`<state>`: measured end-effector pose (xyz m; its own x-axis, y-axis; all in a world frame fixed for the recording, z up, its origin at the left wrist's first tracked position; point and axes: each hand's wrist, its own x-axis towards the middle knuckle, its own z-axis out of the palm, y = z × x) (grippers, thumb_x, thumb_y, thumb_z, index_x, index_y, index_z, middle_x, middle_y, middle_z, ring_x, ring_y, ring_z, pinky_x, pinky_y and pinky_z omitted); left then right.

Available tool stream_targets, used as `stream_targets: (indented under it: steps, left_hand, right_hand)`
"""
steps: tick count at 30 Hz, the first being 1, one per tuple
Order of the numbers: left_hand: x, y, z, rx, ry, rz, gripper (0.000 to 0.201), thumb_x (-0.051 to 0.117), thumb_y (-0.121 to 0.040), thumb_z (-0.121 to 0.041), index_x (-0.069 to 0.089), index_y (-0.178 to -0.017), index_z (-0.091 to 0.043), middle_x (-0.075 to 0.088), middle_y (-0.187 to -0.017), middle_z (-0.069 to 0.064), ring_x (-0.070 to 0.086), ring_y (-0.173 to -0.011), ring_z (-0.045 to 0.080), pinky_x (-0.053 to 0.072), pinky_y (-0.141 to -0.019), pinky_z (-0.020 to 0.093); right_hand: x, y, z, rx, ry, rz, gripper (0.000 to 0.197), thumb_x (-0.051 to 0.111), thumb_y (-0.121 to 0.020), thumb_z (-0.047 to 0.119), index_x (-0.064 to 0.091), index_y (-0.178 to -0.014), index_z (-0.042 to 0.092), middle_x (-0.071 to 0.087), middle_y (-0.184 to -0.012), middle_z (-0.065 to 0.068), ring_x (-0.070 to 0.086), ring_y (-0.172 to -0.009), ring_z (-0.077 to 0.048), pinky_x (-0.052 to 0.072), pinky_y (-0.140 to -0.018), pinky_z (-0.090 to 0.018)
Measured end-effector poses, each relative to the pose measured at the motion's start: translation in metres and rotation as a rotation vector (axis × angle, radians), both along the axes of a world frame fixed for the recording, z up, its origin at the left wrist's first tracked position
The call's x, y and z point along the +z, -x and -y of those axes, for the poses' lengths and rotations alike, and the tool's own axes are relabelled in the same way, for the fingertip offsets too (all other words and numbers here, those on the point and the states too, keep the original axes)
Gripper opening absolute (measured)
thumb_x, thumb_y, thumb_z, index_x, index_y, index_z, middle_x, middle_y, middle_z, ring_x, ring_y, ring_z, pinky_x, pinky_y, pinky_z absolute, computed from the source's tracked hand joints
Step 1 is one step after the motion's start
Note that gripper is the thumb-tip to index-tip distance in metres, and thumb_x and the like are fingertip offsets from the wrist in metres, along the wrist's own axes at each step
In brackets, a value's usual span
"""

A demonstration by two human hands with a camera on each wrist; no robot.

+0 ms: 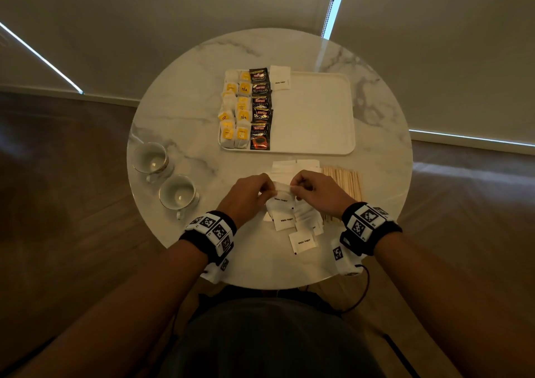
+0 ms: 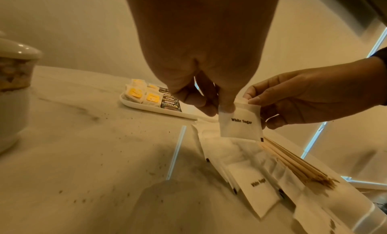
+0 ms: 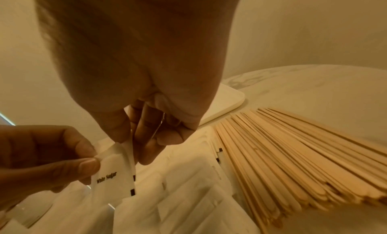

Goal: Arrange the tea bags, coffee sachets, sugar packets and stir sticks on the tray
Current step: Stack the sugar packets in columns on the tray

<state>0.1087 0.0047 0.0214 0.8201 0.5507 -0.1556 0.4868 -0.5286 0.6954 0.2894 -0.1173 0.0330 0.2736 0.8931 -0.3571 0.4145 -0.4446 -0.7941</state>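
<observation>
1. Both hands meet above the near part of the table [image 1: 179,111]. The left hand [image 1: 246,194] pinches the top left corner of a white sugar packet [image 2: 240,121], and the right hand [image 1: 318,189] pinches its top right corner, so the packet hangs between them, clear of the surface.
2. Directly beneath and around our hands lies a loose pile of sugar packets [image 1: 292,224]; we cannot give a count, since they overlap.
3. Just right of the right hand lies a bundle of wooden stir sticks [image 3: 282,155], too many and too closely packed to count.
4. Beyond the hands stands the white tray [image 1: 318,117]. Its left part holds two columns of tea bags [image 1: 236,111] with yellow labels, roughly ten, though overlaps prevent an exact count.
5. Beside the tea bags we count five dark coffee sachets [image 1: 260,108] in one column.
6. One sugar packet on the tray [image 1: 280,78] lies at the far end, touching the sachet column on its right.
7. Left of the left hand stand two white cups [image 1: 165,175], side by side on the table.
</observation>
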Motion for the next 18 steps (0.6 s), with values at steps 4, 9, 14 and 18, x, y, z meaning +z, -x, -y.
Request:
stream_targets:
  steps: [4, 9, 14, 18]
  left_hand:
    - [0.008, -0.005, -0.015, 0.012, -0.037, 0.048, 0.011, 0.066, -0.091, -0.027, 0.063, -0.091, -0.017, 0.066, -0.086, -0.004, 0.056, -0.077, 0.009, 0.049, -0.071, 0.026]
    - [0.021, -0.014, -0.038, 0.021, -0.044, 0.113, 0.008, 0.066, -0.091, -0.025, 0.065, -0.09, -0.017, 0.066, -0.085, -0.006, 0.058, -0.077, 0.007, 0.051, -0.073, 0.028]
    - [0.041, -0.037, -0.066, 0.01, -0.052, 0.186, 0.008, 0.067, -0.09, -0.021, 0.065, -0.091, -0.013, 0.068, -0.086, -0.001, 0.061, -0.077, 0.011, 0.052, -0.072, 0.027]
    - [0.047, -0.067, -0.097, 0.044, -0.029, 0.197, 0.008, 0.067, -0.09, -0.02, 0.064, -0.093, -0.013, 0.069, -0.086, 0.001, 0.065, -0.076, 0.011, 0.056, -0.069, 0.027]
  right_hand:
    - [0.011, -0.001, -0.014, -0.025, -0.021, 0.01, 0.009, 0.062, -0.093, 0.029, 0.065, -0.092, 0.021, 0.072, -0.082, 0.006, 0.068, -0.078, -0.007, 0.056, -0.082, -0.034]
    - [0.028, -0.009, -0.033, -0.033, -0.067, 0.051, 0.01, 0.067, -0.089, 0.031, 0.067, -0.095, 0.024, 0.071, -0.087, 0.008, 0.067, -0.082, -0.006, 0.056, -0.081, -0.029]
    - [0.041, -0.029, -0.063, -0.095, -0.113, 0.143, 0.004, 0.069, -0.088, 0.025, 0.067, -0.091, 0.024, 0.071, -0.081, 0.009, 0.067, -0.079, -0.005, 0.055, -0.082, -0.032]
    - [0.048, -0.057, -0.097, -0.116, -0.128, 0.165, 0.006, 0.07, -0.086, 0.023, 0.068, -0.091, 0.022, 0.072, -0.083, 0.006, 0.068, -0.08, -0.008, 0.056, -0.083, -0.032]
